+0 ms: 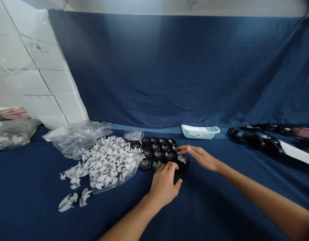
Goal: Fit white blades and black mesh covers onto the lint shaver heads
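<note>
Several round black cups (pixel 158 151) stand packed together in rows on the blue cloth. My left hand (pixel 165 183) curls over the near edge of the cluster, fingers bent around a black cup at the front right. My right hand (pixel 201 156) reaches in from the right, fingers stretched flat and touching the cups on the right side. One cup (pixel 183 159) by my right hand has a white piece in it. A heap of small white plastic pieces (pixel 104 162) lies on a clear bag just left of the cups.
Crumpled clear plastic bags (pixel 76 136) lie behind the white heap. A pale green basket (pixel 200 131) sits at the back. Black parts (pixel 257 139) lie at the right, white foam blocks (pixel 44 67) at the left, a grey bag (pixel 11 132) far left.
</note>
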`<action>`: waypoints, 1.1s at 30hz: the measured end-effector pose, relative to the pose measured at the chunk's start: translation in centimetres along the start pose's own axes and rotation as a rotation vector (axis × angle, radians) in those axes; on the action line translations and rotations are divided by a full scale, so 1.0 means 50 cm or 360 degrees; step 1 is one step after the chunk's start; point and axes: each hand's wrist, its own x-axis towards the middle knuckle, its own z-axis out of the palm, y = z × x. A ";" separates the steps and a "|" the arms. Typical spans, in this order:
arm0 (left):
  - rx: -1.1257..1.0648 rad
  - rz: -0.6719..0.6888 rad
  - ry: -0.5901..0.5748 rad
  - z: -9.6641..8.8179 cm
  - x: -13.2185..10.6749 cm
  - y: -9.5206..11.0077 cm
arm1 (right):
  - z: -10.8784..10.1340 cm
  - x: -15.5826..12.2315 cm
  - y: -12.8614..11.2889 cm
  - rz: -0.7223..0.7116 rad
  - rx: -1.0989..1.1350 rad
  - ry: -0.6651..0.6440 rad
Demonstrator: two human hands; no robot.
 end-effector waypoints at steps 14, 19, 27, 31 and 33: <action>-0.0027 0.0009 0.0001 0.002 0.000 0.001 | 0.031 -0.022 0.030 0.0108 0.0142 0.0359; -0.0029 0.0018 -0.0012 0.001 -0.002 0.004 | 0.042 -0.028 0.055 0.0102 0.0148 0.0354; -0.0038 0.0012 -0.0016 0.001 -0.002 0.007 | 0.044 -0.034 0.062 0.0051 0.0219 0.0605; -0.0054 0.0004 -0.0016 0.000 -0.002 0.008 | 0.063 -0.044 0.064 0.0014 0.0245 0.0521; -0.0066 0.0004 -0.0013 -0.003 -0.004 0.012 | 0.070 -0.047 0.072 0.0018 0.0252 0.0541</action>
